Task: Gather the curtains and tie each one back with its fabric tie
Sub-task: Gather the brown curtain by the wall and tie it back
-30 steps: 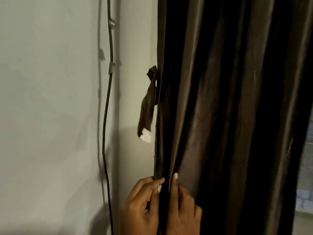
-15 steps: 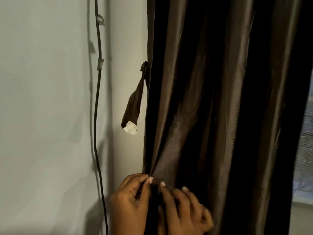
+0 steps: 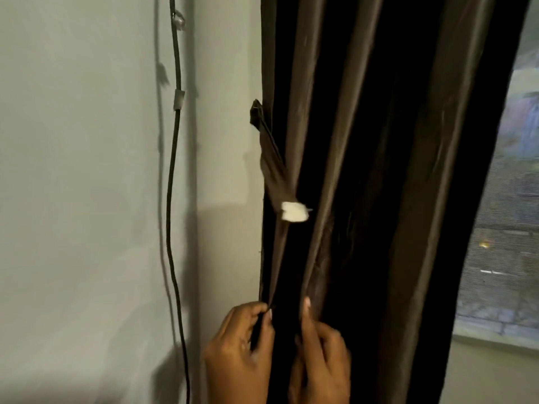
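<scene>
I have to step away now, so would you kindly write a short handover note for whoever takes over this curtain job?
Left hand: pinches the curtain's left edge fold.
Right hand: grips the next pleat, index finger pointing up along it.
Curtain: dark brown, hanging in pleats beside the window, partly gathered toward the wall.
Fabric tie: fixed at the curtain's left edge, hanging loose across the front, white tab at its end.
Done: gathering begun.
Left: finish bunching the pleats, wrap the tie round them and fasten it.

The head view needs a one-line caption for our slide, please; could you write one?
Both hands, left hand and right hand, pinch folds of the dark curtain beneath its hanging fabric tie.
</scene>
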